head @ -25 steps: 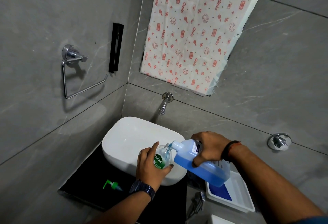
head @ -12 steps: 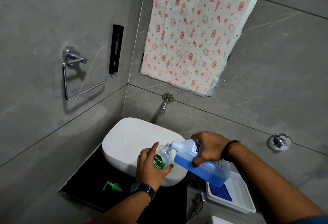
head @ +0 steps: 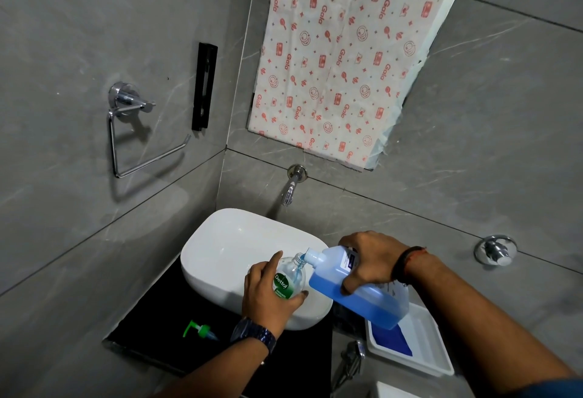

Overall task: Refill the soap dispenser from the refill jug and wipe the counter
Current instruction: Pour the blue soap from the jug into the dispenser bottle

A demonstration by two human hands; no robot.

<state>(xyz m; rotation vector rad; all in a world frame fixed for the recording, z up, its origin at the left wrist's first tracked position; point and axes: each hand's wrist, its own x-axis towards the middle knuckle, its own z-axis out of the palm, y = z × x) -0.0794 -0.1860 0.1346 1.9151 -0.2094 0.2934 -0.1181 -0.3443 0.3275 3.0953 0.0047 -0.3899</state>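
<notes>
Two containers over basin (head: 220, 249), near rim. Left of jug: pump head (head: 198, 330) loose on counter (head: 157, 328). Left hand (head: 268, 295) clamped round dispenser (head: 288, 276); light, clear, likely slick. Right hand (head: 370, 260) wrapped over refill jug (head: 356, 298), tilted, spout at dispenser neck; heavy-looking, sloshing. Best held mid-body.

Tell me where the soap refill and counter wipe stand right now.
Done: the green pump is off and lies on the black counter. In hand: the right hand tips the refill jug, blue soap streaming into the dispenser bottle, which the left hand holds over the basin. Left: refit the pump and wipe the counter; no wiping shows yet.
</notes>
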